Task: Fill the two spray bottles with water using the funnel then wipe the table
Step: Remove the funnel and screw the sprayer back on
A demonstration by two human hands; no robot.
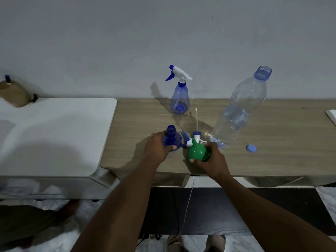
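Wooden table [272,135] carries everything. Largest on it, the uncapped water bottle [240,110] stands at the right. The far spray bottle [179,99], with its trigger head on, stands at centre. Near the front edge the left hand [156,148] grips the open spray bottle [171,138]. Just right of it the right hand [211,159] grasps the green funnel [196,151]. A loose trigger head [196,138] lies between them, and a blue cap [251,148] lies further right.

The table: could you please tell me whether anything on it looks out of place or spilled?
Nothing looks spilled. The spray head lies loose on the table, off the open spray bottle the left hand grips; the water bottle is uncapped, its cap beside it.
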